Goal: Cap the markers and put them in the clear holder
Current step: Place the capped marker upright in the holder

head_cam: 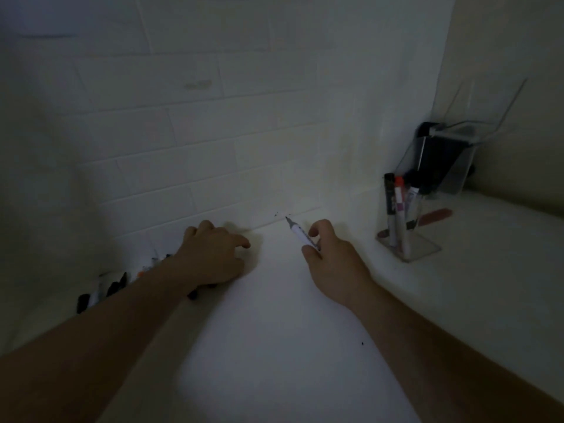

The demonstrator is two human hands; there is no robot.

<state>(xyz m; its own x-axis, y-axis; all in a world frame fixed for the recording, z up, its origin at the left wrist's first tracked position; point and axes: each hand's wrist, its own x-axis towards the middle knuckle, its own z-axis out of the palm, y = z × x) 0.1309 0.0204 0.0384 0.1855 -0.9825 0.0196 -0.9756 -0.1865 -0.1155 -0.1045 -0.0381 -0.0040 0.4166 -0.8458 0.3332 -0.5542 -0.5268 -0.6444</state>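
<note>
Two bare forearms reach in from the near edge over a white counter (274, 346), in dim light. The left hand (213, 254) lies palm down on the counter, its fingers loosely curled; dark shapes show just under its near edge, too hidden to tell whether it holds anything. To its left, a row of loose markers (103, 290) lies along the foot of the wall, running from near left to behind the left wrist; black and orange ends show, but whether they are capped cannot be told. The right hand (332, 264) pinches an uncapped marker (300, 236) between thumb and fingers, white barrel, dark tip pointing far-left toward the wall. Farther right stands the clear holder (427, 248), well apart from the right hand, with several markers (398, 209) upright inside. Just beyond it sits a taller clear bin (457, 178) with something dark in it. A white tiled wall (244, 132) closes the far side.
</note>
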